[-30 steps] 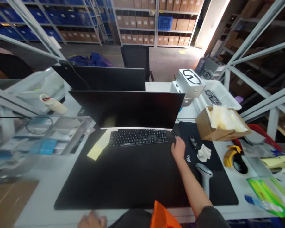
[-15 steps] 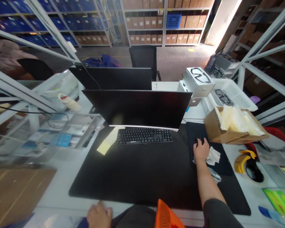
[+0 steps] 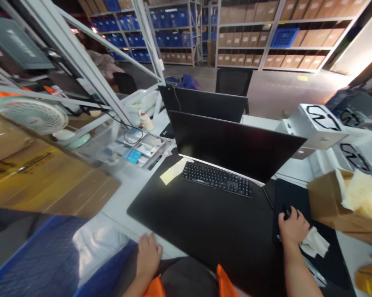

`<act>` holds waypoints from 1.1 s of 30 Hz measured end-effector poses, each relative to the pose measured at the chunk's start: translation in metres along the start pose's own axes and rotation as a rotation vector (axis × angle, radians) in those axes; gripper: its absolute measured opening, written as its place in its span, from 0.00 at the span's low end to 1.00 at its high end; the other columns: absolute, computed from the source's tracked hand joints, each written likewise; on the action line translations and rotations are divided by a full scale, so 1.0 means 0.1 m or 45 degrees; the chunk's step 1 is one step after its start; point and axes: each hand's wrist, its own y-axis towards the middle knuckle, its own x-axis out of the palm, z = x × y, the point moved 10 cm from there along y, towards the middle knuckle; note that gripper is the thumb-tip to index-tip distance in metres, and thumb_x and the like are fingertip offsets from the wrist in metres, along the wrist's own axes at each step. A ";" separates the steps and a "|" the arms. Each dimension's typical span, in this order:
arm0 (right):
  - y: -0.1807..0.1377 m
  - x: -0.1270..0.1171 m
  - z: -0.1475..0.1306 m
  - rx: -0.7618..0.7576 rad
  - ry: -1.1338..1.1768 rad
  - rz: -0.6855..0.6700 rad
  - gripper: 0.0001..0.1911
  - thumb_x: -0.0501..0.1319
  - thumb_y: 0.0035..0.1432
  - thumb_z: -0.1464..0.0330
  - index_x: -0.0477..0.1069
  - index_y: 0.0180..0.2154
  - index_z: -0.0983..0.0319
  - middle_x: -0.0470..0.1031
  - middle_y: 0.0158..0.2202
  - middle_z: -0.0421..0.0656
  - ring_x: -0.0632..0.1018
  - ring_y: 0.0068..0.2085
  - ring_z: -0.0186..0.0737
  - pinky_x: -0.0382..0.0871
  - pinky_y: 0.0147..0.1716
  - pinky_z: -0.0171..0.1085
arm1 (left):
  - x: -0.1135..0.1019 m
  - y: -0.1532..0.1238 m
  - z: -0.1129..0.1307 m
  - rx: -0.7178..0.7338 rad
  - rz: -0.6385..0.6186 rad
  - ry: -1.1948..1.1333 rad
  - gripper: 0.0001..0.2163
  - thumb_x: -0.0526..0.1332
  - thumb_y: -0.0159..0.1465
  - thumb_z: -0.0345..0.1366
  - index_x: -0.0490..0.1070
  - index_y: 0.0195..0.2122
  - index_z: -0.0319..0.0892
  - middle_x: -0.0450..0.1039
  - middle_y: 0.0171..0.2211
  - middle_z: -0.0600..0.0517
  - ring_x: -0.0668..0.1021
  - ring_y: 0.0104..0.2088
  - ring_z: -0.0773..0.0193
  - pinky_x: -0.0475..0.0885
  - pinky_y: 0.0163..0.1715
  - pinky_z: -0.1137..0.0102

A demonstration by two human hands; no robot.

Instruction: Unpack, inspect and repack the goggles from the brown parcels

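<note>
My right hand point(image 3: 292, 228) rests curled over a black computer mouse point(image 3: 286, 211) on a dark mouse pad point(image 3: 285, 194) at the right of the desk. A crumpled white tissue point(image 3: 315, 243) lies just to its right. My left hand point(image 3: 148, 253) lies at the near edge of the large black desk mat point(image 3: 204, 214), fingers loosely bent, holding nothing that I can see. A black keyboard point(image 3: 217, 184) sits beyond, under a dark monitor point(image 3: 232, 144). A yellow note point(image 3: 173, 171) lies left of the keyboard.
A second dark monitor point(image 3: 207, 103) stands behind the first. A cardboard box point(image 3: 331, 202) with white bags is at the right, white boxes point(image 3: 316, 128) behind it. Clear trays point(image 3: 136, 148), a fan point(image 3: 31, 117), flat cardboard point(image 3: 49, 181) and a blue bin point(image 3: 49, 260) fill the left.
My right hand moved right from near the keyboard onto the mouse. The view has swung to the left, bringing the fan, cardboard and blue bin into sight.
</note>
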 end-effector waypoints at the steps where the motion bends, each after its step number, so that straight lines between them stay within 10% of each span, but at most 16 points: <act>1: 0.00 0.02 0.02 -0.001 0.009 0.008 0.26 0.59 0.57 0.63 0.71 0.56 0.66 0.71 0.55 0.57 0.72 0.48 0.61 0.63 0.45 0.51 | 0.00 0.00 0.00 -0.013 0.003 -0.006 0.22 0.51 0.64 0.33 0.68 0.56 0.27 0.67 0.54 0.33 0.64 0.61 0.41 0.63 0.59 0.50; 33: 0.03 -0.04 0.00 0.031 -0.061 -0.017 0.27 0.61 0.55 0.63 0.72 0.55 0.65 0.70 0.54 0.60 0.75 0.41 0.60 0.62 0.34 0.47 | -0.07 -0.02 0.01 0.020 0.066 -0.005 0.22 0.51 0.65 0.34 0.68 0.56 0.24 0.66 0.53 0.32 0.64 0.61 0.40 0.65 0.58 0.49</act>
